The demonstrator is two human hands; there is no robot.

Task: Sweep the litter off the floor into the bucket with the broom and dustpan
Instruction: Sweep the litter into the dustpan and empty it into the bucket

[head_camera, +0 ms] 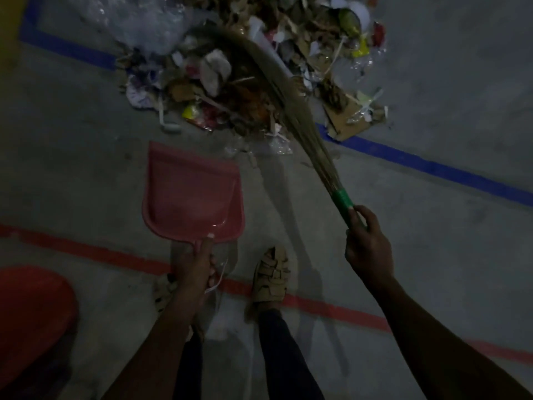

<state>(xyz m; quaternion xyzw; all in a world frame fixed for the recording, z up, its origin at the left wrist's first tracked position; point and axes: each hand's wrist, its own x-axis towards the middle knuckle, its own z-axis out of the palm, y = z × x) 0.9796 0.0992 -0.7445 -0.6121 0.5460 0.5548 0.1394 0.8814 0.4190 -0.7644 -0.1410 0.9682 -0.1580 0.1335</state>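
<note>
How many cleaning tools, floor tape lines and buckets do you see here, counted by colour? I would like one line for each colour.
Red or pink: 3, the dustpan, the bucket, one floor line
Blue: 1, the floor line that passes under the litter pile
Green-handled: 1, the broom
Total: 5

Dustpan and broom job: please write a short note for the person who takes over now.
Left hand grips the handle of the pink dustpan, empty, its mouth toward the litter pile.
Right hand grips the broom at its green handle, bristles lying over the pile.
Red bucket is at lower left.
Done: litter is heaped.
Left: sweep it into the dustpan, tip it into the bucket.
</note>
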